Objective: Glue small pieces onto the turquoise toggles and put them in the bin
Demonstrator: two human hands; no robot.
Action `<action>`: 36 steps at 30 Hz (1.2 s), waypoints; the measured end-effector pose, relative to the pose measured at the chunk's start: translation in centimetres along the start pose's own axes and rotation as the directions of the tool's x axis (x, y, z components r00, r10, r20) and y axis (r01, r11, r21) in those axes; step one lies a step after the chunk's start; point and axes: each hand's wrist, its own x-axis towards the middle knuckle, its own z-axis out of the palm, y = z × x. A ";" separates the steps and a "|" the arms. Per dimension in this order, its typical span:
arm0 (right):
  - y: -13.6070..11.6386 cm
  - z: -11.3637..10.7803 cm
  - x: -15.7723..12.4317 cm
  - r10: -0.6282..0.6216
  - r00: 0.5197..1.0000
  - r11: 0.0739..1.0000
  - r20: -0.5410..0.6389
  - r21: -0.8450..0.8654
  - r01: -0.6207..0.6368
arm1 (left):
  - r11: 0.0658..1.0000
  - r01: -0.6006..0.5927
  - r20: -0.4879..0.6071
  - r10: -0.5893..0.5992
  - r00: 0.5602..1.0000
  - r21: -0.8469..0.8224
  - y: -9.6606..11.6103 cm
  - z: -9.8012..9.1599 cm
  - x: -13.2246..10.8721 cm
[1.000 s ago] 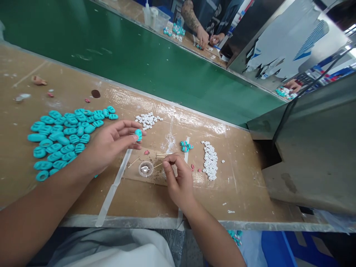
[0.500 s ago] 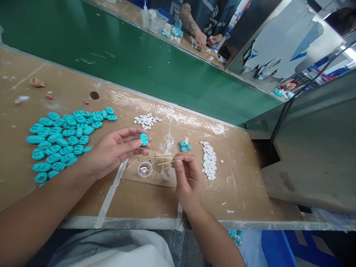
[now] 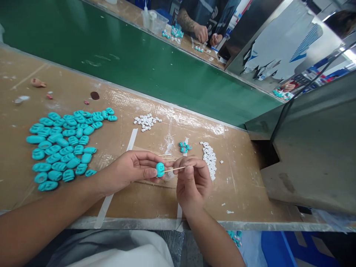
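My left hand [image 3: 130,171] pinches a small teal piece [image 3: 160,169] between thumb and fingers, low over the brown worktable [image 3: 69,92]. My right hand [image 3: 193,181] is closed on a thin wooden stick [image 3: 175,169], whose tip touches the teal piece. A large pile of teal pieces [image 3: 65,142] lies to the left of my hands. Small white parts sit in two groups, one behind my hands [image 3: 146,121] and one to the right [image 3: 209,157]. A few finished teal pieces [image 3: 184,146] lie just beyond my hands.
A green conveyor belt [image 3: 139,63] runs along the far side of the table. Across it another person's hands [image 3: 207,35] work beside teal pieces and a clear container [image 3: 154,18]. A grey metal housing [image 3: 317,148] stands at the right. Spare sticks [image 3: 164,155] lie behind my hands.
My left hand brought the teal piece down and right, toward my right hand. My right hand lifted the stick from the small dishes and set its tip against the piece.
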 end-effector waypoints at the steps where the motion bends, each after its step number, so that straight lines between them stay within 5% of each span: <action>1: 0.0 0.0 0.0 -0.001 1.000 1.000 0.007 0.015 0.001 | 1.000 -0.001 0.005 0.001 1.000 -0.009 0.0 0.0 0.0; 36: 0.3 -0.2 -0.1 -0.039 0.998 0.999 0.058 -0.034 0.041 | 0.998 0.017 0.045 -0.014 0.999 -0.066 -0.3 -0.1 0.0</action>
